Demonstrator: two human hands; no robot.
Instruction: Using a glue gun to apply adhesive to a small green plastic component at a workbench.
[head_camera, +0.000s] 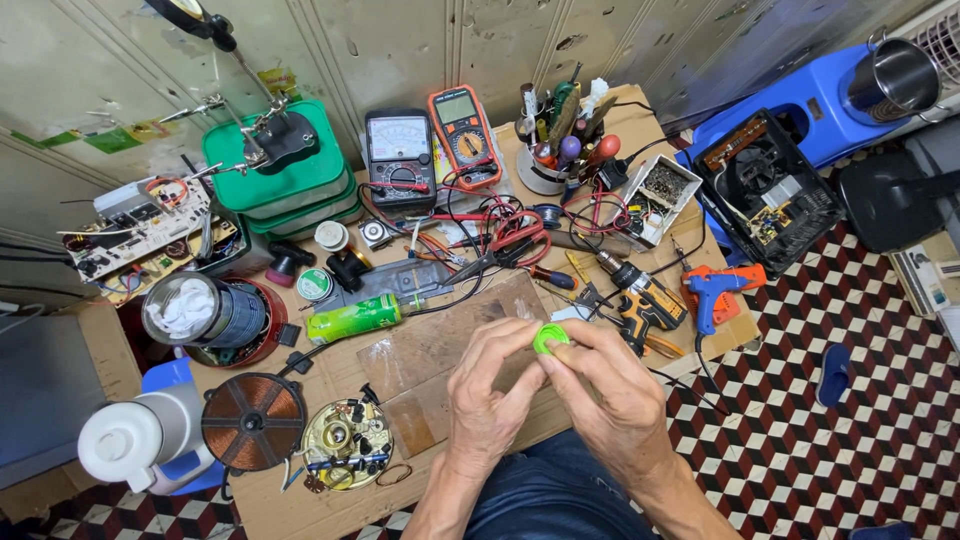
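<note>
Seemingly midway, both hands, left (495, 375) and right (600, 385), pinched 1 small green roll (549, 337) over the counter's (330, 500) near edge, fingers closed around it.

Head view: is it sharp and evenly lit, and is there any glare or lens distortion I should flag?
Head view: evenly lit with soft shadows; the left hand and right hand, both on the small green roll, look sharp. Wide-angle bending curves the wall panels and the floor tiles near the edges. Mild glare shows on the steel cup.
</note>
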